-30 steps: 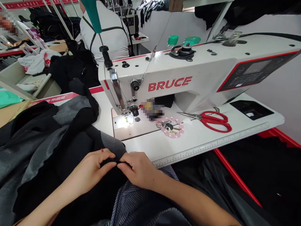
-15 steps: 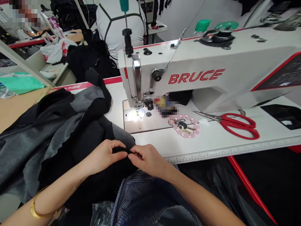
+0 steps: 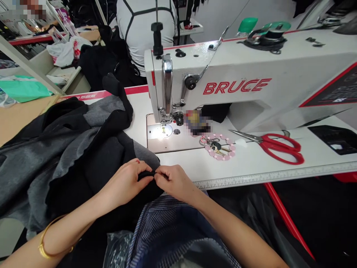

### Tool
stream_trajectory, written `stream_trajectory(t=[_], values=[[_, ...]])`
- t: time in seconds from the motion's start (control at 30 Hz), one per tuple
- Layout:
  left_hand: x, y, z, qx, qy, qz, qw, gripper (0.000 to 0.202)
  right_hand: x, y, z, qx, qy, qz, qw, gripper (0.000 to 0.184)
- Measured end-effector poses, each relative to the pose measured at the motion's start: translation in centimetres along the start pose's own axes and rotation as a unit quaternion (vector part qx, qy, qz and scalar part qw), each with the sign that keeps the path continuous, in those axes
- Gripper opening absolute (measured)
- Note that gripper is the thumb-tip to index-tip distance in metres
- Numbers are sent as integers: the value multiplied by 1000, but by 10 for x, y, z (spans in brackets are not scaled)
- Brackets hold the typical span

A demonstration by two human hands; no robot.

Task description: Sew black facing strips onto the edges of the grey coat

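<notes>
Both hands pinch a folded edge of a black and grey garment point(image 3: 103, 156) in front of the sewing machine point(image 3: 231, 74). My left hand point(image 3: 129, 178) grips the fold between thumb and fingers. Close against it, my right hand point(image 3: 174, 182) pinches the same fold at its right end. The garment spreads over the table's left side and hangs down toward my lap. Behind the hands is the metal needle plate point(image 3: 178, 143), lit by the machine's lamp, with no cloth under the needle.
Red-handled scissors point(image 3: 281, 147) and keys on a pink beaded ring point(image 3: 220, 149) lie right of the needle plate. A ruler strip point(image 3: 251, 176) runs along the table's front edge. A person in a white top point(image 3: 147, 33) sits beyond the machine. A clear plastic bag point(image 3: 118, 247) is low down.
Both hands still pinch the fold, with the left fingers shifted slightly. The view has tilted and moved a little, so the machine sits slightly further right in the picture.
</notes>
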State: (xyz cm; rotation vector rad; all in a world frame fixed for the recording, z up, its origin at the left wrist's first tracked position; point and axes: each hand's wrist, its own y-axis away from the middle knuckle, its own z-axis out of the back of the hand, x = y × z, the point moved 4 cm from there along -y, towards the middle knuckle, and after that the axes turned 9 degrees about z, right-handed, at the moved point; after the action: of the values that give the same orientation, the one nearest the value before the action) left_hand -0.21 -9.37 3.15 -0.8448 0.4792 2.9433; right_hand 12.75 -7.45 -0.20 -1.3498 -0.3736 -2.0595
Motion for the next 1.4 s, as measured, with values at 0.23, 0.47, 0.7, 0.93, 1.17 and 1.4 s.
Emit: stream_trajectory(t=[0.23, 0.47, 0.7, 0.93, 1.17, 1.4], values=[[8, 0, -7, 172, 213, 140, 951, 23, 5, 7, -1, -8, -6, 33, 999, 29], [-9, 6, -1, 8, -36, 3, 999, 15, 4, 11, -2, -47, 25, 45, 998, 29], [-41, 43, -30, -290, -306, -142, 896, 18, 1, 21, -3, -114, 1, 70, 991, 22], [-36, 50, -53, -362, -322, -156, 861, 31, -9, 27, -1, -111, -82, 35, 990, 20], [-20, 49, -65, -362, -242, -181, 882, 41, -7, 25, 1, -70, -147, 14, 987, 24], [-12, 50, -68, -388, -206, -217, 871, 42, -10, 23, 2, -46, -154, -22, 987, 28]])
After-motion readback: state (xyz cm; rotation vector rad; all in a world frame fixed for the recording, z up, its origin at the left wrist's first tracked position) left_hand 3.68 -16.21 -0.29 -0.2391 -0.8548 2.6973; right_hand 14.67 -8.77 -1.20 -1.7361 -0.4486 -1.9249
